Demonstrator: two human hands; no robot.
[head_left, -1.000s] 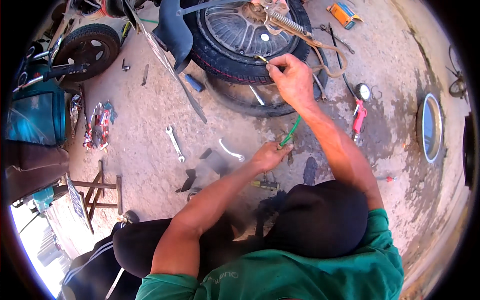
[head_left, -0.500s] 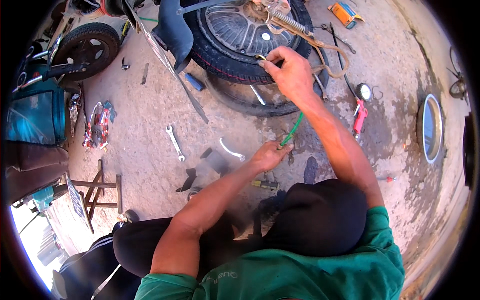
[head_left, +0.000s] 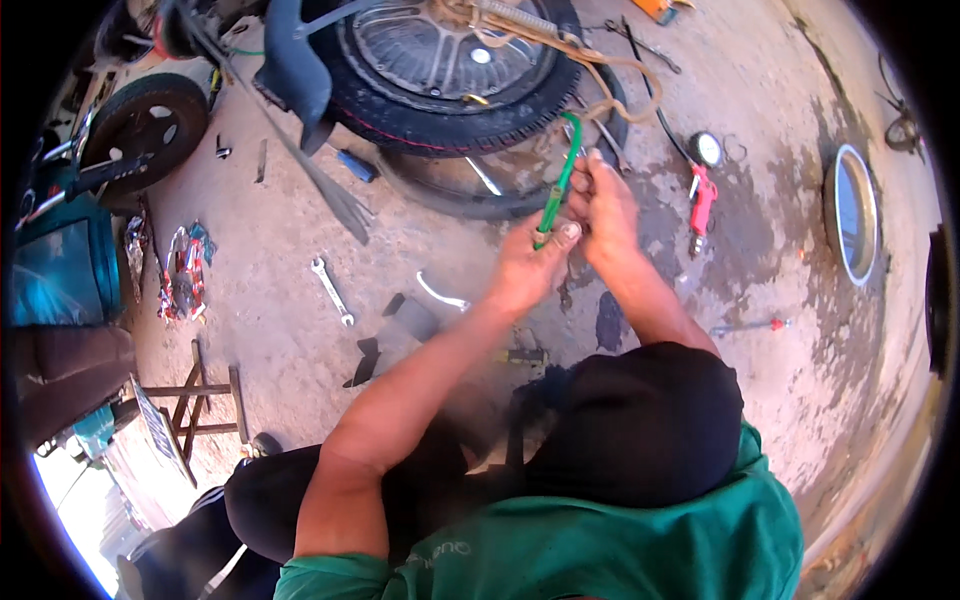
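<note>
In my left hand is a green rod with a bent upper end and a thicker lower grip. My fingers and thumb are closed round that grip. Against the rod's right side, my right hand has curled fingers touching it; their exact hold is partly hidden. Beyond both hands lies a wheel with a black tyre and a ribbed metal hub. A small yellowish valve stem sticks out near its rim. Another tyre lies partly beneath the wheel.
An open-end wrench, a curved white lever and a blue-handled tool lie on the concrete. A red inflator gun with a gauge is at right, before a metal basin. A wooden stand is at left.
My right hand has come back from the valve stem to the green rod. My left hand has lifted the rod up and away from me. The view has shifted slightly.
</note>
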